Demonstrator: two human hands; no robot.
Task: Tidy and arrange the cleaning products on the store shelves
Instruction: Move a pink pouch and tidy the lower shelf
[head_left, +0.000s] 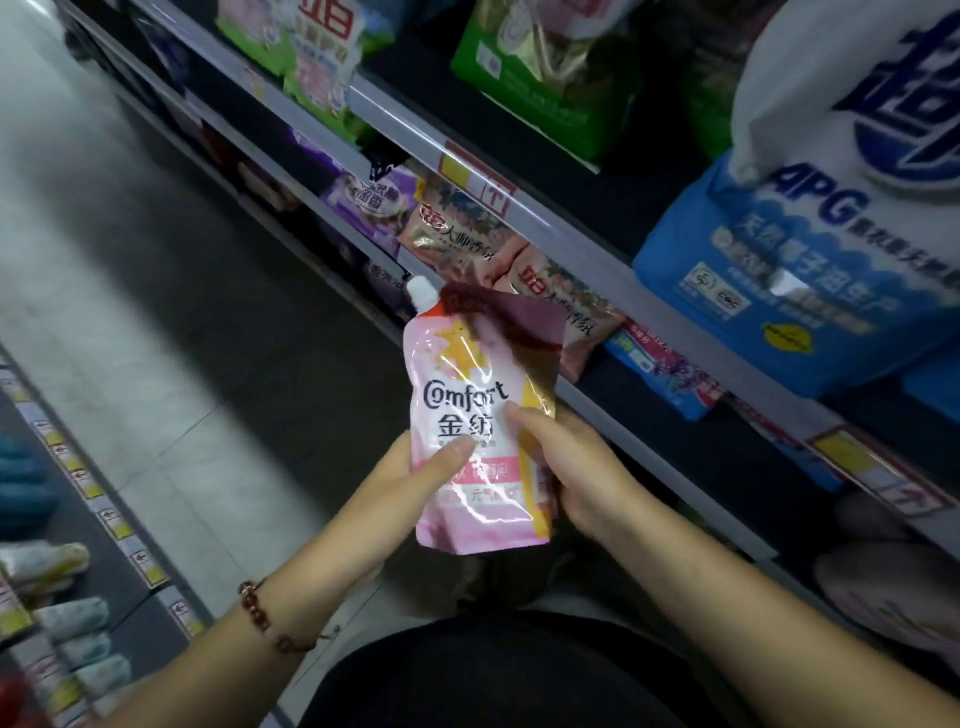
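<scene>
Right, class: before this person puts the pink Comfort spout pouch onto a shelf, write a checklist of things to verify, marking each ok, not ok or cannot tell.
1. Both hands hold the pink Comfort spout pouch: left hand and right hand grip its sides: ok.
2. White screw cap is on: ok.
3. Label faces the person: ok.
4. Matching pouches on the shelves: cannot tell.
5. Free gap beside the copper-pink bags: cannot tell.
6. Pouch leak-free: cannot tell.

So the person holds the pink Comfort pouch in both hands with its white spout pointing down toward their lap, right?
Not quite. The head view shows both hands, left and right, holding the pink Comfort pouch, but its white spout points up toward the shelves, away from the lap.
</scene>
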